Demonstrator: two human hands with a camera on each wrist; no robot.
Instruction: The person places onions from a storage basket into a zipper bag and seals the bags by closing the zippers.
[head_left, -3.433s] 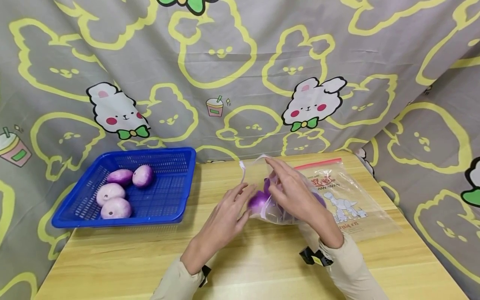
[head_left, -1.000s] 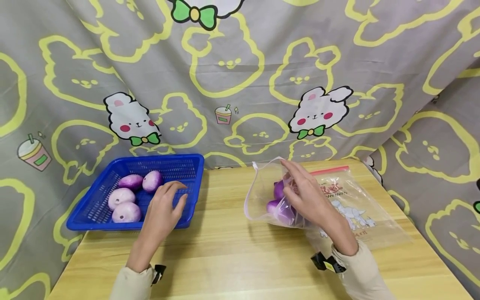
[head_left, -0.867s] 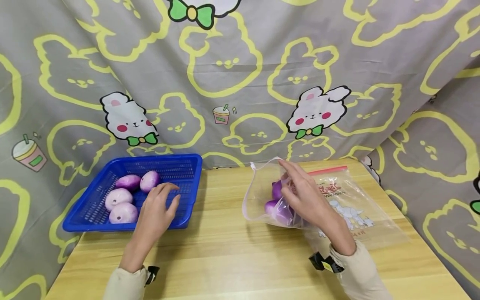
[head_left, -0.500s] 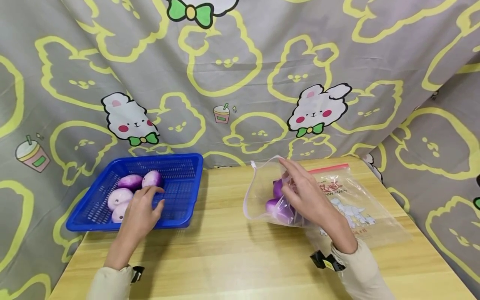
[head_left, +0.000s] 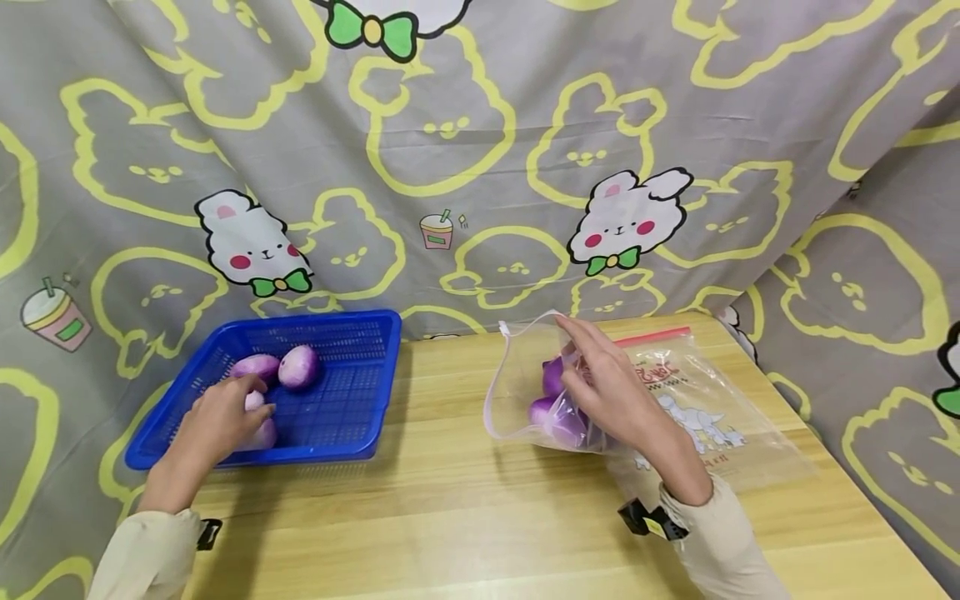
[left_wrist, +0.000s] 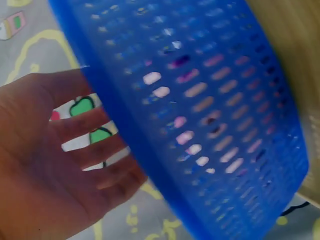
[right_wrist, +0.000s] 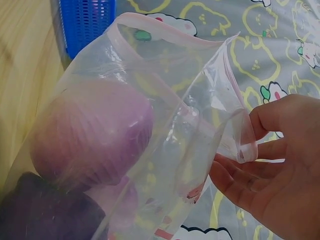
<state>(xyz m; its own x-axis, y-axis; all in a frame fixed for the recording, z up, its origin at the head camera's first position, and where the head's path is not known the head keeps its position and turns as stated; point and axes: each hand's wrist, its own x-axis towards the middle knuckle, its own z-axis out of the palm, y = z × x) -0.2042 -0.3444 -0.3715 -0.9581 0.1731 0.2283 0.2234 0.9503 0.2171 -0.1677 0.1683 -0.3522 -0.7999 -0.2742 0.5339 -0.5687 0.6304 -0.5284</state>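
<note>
My left hand (head_left: pixel 213 421) reaches over the near left rim of the blue basket (head_left: pixel 378 400), fingers spread loosely above two pale purple onions (head_left: pixel 262 435) and partly hiding them. Two more purple onions (head_left: pixel 298 367) lie behind. In the left wrist view, the fingers (left_wrist: pixel 97 120) pass behind the basket wall; whether they touch an onion cannot be seen. My right hand (head_left: pixel 611 387) pinches the edge of a clear zip bag (head_left: pixel 517 358), whose mouth gapes to the left. Purple onions (right_wrist: pixel 95 135) sit inside the bag.
A second clear bag (head_left: pixel 697 400) with a red zip strip and dinosaur print lies flat at the right, partly under the right forearm. The wooden table (head_left: pixel 450 517) meets a patterned grey curtain (head_left: pixel 480 167) at the back.
My left hand has moved from the bag's mouth to the basket, then further left over the pale onions. My right hand keeps its hold on the bag, which has been opened wider.
</note>
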